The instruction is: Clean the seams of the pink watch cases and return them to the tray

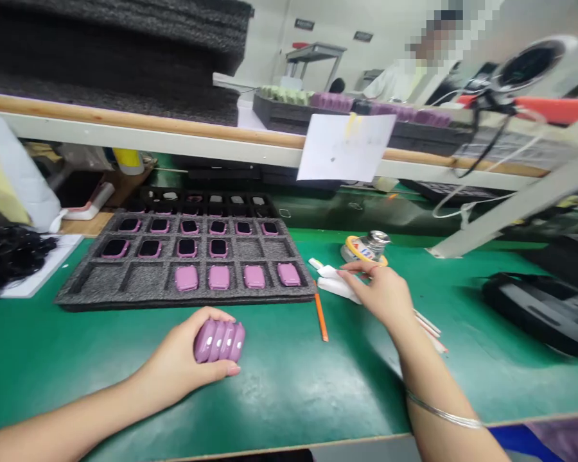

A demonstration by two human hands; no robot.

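Observation:
My left hand [192, 353] is closed round a row of several purple watch cases [220, 341], held together just above the green bench. My right hand [380, 292] pinches the edge of a folded white wipe [337, 285] lying on the bench. An orange stick [320, 314] lies to the left of that wipe. Beyond my left hand sits a grey foam tray [144, 282]. Its back rows hold purple-framed watches with dark screens [187, 248]. Several purple watch cases [254, 276] lie in its front row, where the two left pockets hold nothing.
A metal-topped dispenser [378, 240] and a roll of tape [354, 247] stand behind my right hand. Thin sticks [429, 330] lie right of my wrist. A shelf [197, 141] with a hanging paper [345, 147] spans the back. A slanted white post [501, 199] stands at right.

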